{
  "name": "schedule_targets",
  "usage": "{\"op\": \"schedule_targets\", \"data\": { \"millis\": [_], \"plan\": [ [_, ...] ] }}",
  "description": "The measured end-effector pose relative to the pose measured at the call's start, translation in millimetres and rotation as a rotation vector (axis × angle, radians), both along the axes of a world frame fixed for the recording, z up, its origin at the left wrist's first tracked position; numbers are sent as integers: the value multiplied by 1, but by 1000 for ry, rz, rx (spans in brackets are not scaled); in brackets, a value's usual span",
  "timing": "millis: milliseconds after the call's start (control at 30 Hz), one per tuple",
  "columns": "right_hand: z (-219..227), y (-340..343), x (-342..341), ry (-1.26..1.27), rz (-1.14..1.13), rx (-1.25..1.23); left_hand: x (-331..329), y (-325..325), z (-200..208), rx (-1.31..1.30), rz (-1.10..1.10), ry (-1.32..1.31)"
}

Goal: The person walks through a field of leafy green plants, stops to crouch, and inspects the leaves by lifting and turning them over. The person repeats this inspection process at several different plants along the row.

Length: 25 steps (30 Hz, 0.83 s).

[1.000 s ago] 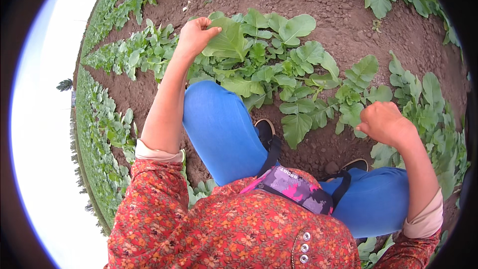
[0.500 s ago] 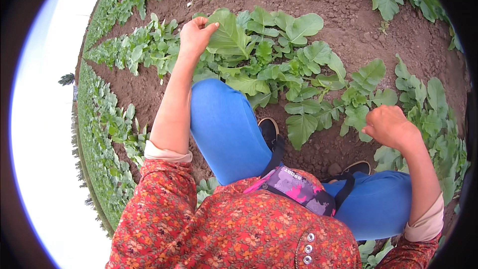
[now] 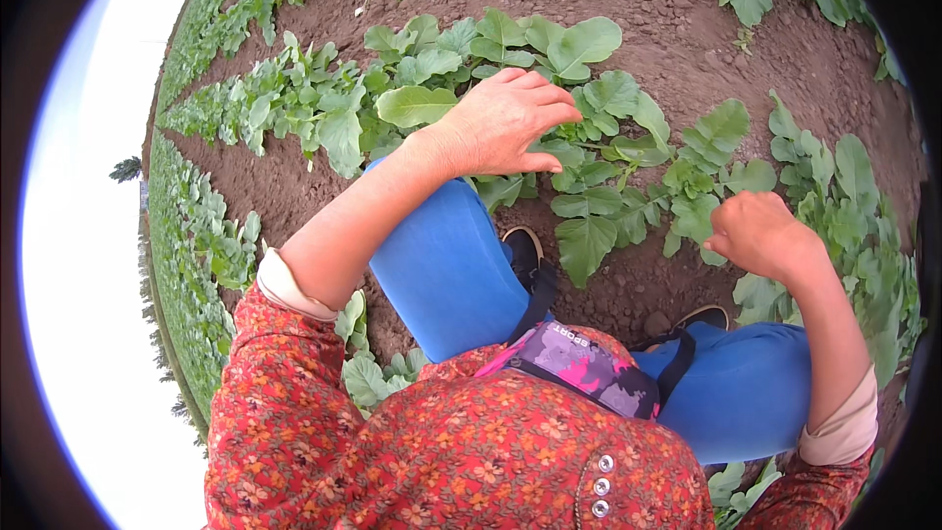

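Leafy green plants (image 3: 589, 201) with broad lobed leaves grow in a row in front of me. Over the middle of this row my left hand (image 3: 505, 123) reaches, fingers stretched toward the right and the thumb held apart below them. Nothing shows between the fingers and thumb. A large pale oval leaf (image 3: 415, 106) lies just beside the left wrist. At the right end of the row, my right hand (image 3: 760, 236) is closed in a fist above the leaves. Its curled fingers hide whatever they may hold.
Brown crumbly soil (image 3: 628, 0) lies between the rows. Another plant row (image 3: 854, 216) runs along the right, and more rows spread to the left. My blue-trousered knees and dark shoes (image 3: 525, 250) are close to the plants. A patterned waist bag (image 3: 584, 370) sits at my lap.
My left hand has let go of the large leaf it pinched and moved right and nearer, its fingers now spread. The right hand stays closed in nearly the same place.
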State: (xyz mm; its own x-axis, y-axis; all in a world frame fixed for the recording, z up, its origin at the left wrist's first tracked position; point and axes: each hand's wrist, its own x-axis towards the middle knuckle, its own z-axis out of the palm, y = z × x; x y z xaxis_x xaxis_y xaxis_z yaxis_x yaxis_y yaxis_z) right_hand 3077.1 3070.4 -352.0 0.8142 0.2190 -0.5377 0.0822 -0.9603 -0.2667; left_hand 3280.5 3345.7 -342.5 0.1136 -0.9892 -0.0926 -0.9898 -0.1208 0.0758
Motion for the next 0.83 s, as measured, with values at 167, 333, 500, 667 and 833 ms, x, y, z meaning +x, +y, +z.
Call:
{"op": "schedule_targets", "data": {
  "millis": [167, 333, 500, 667, 833],
  "plan": [
    [-1, -3, -2, 3, -9, 10, -9, -6, -14, 132, -134, 45],
    [-1, -3, -2, -19, 1, 5, -3, -12, -15, 186, 55, -92],
    [-5, -6, -5, -60, 19, 3, 60, 0, -8, 76, 838, 205],
    [-2, -6, -3, -38, -2, 9, 74, 5, -3, 79, 980, 325],
    [-1, -4, -2, -30, -6, 12, 80, 16, -11, -3, 1007, 358]
  ]
}}
